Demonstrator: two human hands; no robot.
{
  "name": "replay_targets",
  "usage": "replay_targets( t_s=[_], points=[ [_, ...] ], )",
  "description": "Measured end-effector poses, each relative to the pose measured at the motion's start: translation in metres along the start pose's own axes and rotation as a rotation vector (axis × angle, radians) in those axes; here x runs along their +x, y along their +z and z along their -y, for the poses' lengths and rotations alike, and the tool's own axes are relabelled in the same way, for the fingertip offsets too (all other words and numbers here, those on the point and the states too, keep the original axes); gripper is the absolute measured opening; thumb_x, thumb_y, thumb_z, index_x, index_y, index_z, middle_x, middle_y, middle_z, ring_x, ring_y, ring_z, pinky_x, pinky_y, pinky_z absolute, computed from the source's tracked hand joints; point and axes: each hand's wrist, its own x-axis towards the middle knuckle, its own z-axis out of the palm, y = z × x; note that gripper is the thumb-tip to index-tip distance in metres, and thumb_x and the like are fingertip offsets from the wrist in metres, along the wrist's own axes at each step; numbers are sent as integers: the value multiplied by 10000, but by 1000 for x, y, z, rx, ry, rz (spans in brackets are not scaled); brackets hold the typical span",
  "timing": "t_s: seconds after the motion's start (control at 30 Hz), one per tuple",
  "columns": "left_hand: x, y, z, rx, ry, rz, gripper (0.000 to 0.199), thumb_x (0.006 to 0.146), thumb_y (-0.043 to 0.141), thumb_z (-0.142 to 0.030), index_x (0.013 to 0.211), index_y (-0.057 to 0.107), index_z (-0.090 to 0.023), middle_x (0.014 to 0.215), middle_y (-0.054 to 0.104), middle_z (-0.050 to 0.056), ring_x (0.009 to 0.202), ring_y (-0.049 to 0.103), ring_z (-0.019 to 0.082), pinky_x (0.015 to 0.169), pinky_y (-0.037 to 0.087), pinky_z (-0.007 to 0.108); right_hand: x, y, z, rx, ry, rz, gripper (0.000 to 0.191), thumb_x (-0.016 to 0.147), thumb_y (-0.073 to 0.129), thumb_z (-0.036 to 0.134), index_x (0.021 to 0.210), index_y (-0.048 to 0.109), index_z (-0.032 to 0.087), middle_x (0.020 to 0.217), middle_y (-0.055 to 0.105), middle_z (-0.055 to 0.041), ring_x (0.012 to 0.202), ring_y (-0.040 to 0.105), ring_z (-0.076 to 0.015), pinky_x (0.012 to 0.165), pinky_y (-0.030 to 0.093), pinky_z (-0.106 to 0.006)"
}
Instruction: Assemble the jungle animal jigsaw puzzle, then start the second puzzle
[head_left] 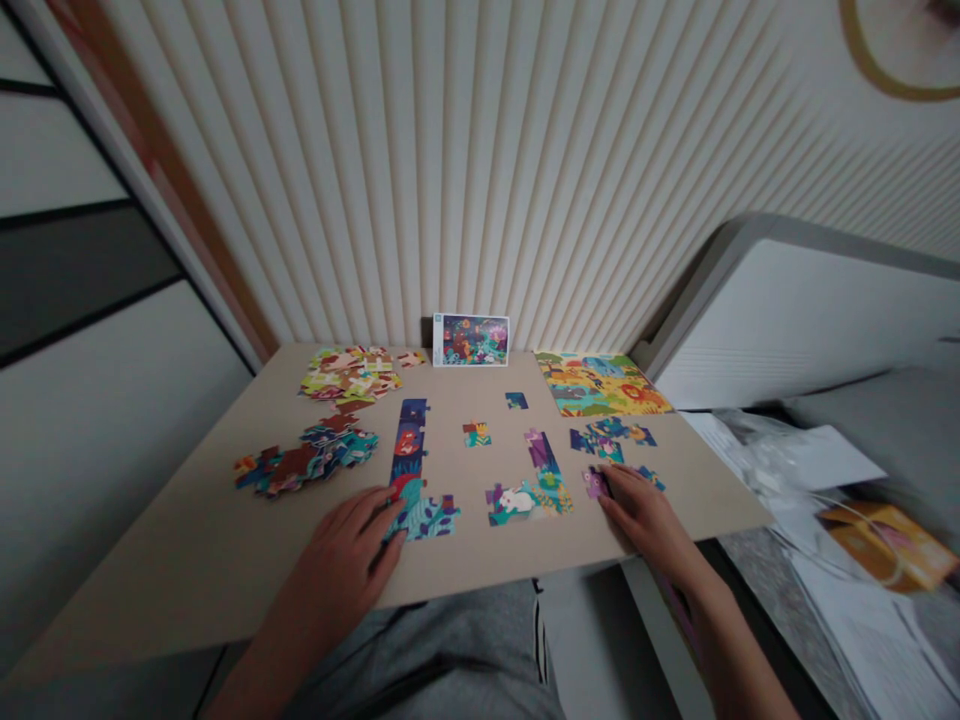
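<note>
My left hand lies spread, its fingertips on the lower left corner of a joined puzzle strip with a red figure. My right hand has thumb and index finger closed on a purple puzzle piece at the table's right side. Left of it stands a second joined section, with a white animal at its lower end. Between the two sections lies a small orange and teal piece. A blue piece sits farther back. Several loose blue pieces lie just beyond my right hand.
A picture card leans against the pleated wall. Behind on the left is a bright pile of pieces, with a darker pile nearer. A finished animal puzzle lies back right. Papers and an orange packet are beside the table.
</note>
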Motion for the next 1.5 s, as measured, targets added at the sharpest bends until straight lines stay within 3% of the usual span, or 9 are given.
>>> replay_targets(
  t_s=[0.33, 0.7, 0.93, 1.03, 1.17, 1.27, 1.4, 1.5],
  points=[
    [2, -2, -1, -4, 2, -24, 360, 1007, 543, -372, 1303, 665, -206, 1330, 660, 136, 1232, 623, 292, 1094, 495, 481, -1, 2, 5, 7, 1, -51, 373, 975, 603, 399, 1304, 694, 246, 1292, 709, -125, 1186, 661, -316, 1069, 501, -527],
    [-1, 2, 3, -8, -9, 1, 370, 998, 561, -357, 1315, 664, -199, 1350, 650, 138, 1258, 608, 300, 1099, 486, 479, -6, -4, 19, 6, 1, -37, 383, 968, 625, 458, 1289, 712, 268, 1270, 716, -115, 1164, 665, -318, 1054, 508, -517],
    [1, -1, 0, -9, 0, -17, 368, 1005, 547, -368, 1312, 664, -201, 1353, 650, 137, 1259, 607, 304, 1096, 489, 487, 23, -7, -22, -107, 99, -162, 416, 996, 538, 488, 1231, 746, 216, 1234, 739, -152, 1132, 681, -331, 1020, 521, -510],
    [1, -1, 1, -5, 8, -26, 366, 1006, 541, -376, 1311, 660, -213, 1339, 658, 133, 1242, 617, 300, 1086, 497, 479, 39, -5, -41, -134, 127, -155, 441, 968, 569, 466, 1278, 723, 193, 1263, 732, -167, 1151, 678, -351, 1021, 516, -530],
    [0, 0, 3, -1, 9, -27, 369, 1002, 547, -363, 1321, 653, -209, 1338, 657, 133, 1247, 613, 297, 1085, 498, 473, 49, -3, -51, -85, 138, -116, 461, 950, 597, 425, 1348, 684, 208, 1251, 738, -147, 1137, 689, -328, 1015, 521, -507],
    [-1, 1, 4, -7, 5, -23, 376, 996, 560, -365, 1324, 655, -210, 1344, 654, 131, 1258, 606, 299, 1096, 489, 476, 50, -4, -51, -55, 177, -169, 497, 901, 663, 482, 1317, 706, 213, 1230, 725, -140, 1124, 679, -315, 997, 524, -486],
    [-1, 2, 4, -11, -4, -14, 375, 992, 565, -372, 1320, 663, -218, 1348, 655, 127, 1260, 607, 303, 1098, 486, 482, 44, -9, -43, 27, 293, -242, 510, 878, 663, 576, 1202, 762, 194, 1071, 729, -128, 882, 692, -271, 829, 556, -433],
    [-1, 2, 3, -3, -1, -10, 366, 996, 556, -364, 1309, 668, -210, 1356, 652, 130, 1256, 609, 301, 1091, 492, 479, 37, -15, -31, 225, 379, -266, 510, 893, 648, 602, 1154, 756, 176, 933, 745, -101, 740, 666, -233, 709, 545, -381]
  ],
)
